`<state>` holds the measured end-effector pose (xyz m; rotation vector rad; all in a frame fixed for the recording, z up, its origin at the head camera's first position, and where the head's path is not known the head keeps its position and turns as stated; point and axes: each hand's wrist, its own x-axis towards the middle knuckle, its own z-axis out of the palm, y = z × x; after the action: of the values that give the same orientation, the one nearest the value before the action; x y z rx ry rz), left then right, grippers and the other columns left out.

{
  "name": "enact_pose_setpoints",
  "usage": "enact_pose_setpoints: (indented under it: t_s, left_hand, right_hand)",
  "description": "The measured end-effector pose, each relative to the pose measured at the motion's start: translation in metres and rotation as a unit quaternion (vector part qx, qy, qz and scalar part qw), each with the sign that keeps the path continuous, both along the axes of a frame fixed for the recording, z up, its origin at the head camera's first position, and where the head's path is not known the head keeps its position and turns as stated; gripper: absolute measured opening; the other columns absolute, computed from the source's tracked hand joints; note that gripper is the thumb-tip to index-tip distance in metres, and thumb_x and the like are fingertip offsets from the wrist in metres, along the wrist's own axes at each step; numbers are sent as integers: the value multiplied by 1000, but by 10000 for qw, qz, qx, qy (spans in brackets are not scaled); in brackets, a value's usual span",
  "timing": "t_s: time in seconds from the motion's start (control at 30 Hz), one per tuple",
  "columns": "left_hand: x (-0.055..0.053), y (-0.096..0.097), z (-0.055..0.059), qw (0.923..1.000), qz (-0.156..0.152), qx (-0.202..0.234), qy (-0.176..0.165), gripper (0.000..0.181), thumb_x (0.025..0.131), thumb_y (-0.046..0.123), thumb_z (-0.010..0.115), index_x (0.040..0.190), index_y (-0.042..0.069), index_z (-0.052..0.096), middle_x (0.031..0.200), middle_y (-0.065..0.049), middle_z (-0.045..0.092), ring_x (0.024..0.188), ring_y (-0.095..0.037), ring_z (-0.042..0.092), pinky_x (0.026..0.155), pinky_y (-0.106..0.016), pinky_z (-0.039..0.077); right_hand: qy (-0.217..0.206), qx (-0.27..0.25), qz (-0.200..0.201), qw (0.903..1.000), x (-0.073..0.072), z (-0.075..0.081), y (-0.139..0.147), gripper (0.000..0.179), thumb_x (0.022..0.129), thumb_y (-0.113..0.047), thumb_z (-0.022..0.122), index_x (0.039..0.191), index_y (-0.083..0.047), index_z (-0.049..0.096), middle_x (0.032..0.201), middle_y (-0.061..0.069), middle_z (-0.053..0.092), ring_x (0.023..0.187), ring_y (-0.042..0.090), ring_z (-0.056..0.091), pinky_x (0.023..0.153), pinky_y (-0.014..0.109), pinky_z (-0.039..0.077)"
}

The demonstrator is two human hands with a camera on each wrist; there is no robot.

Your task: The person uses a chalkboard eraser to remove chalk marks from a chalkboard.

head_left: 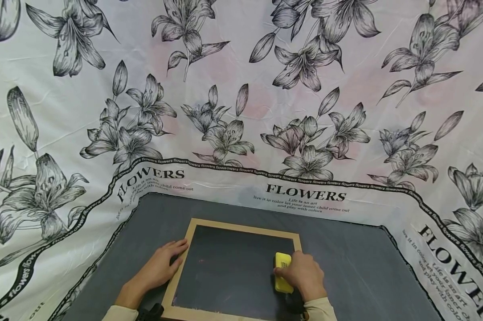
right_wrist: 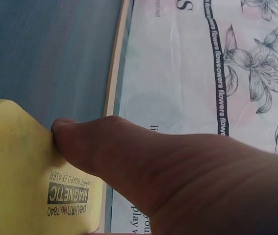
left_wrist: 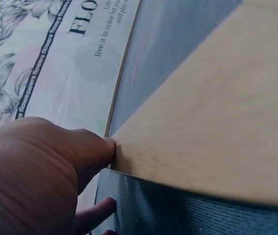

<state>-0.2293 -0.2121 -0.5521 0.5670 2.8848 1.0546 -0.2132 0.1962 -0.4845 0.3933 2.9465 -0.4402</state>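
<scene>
Currently you've got 1 yellow eraser over the R part of 1 wood-framed blackboard, near its R rail. Around the board: 2 hands, i.e. yr R hand & L hand, 2 pale sleeves, 1 dark tabletop under it, 1 white floral sheet beyond.

Yr R hand hides part of the eraser; can't tell if the underside touches the board. Btm rail is partly cut off, incl. the board's lower R corner. Dark item by the lower L corner: hard to ID.

R fingers: clamped on the eraser, thumb pressed to its labelled face, others mostly out of sight. L fingers: roughly straight at the board's L rail, thumb spread apart from them, touching the wood.
</scene>
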Motion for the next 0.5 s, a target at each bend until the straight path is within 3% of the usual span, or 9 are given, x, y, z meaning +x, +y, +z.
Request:
enact_pose_setpoints:
  t_s: [0.5]
  left_hand:
    - [0,-1,-1,9997,-46,-75,216,46,106,6,70,151,-2,65,163,-20,57,150,-56,48,121,-74,40]
  right_hand:
    - [58,48,68,9999,1,0,-9,63,80,-52,95,104,1,72,81,11,64,72,27,63,61,44,56]
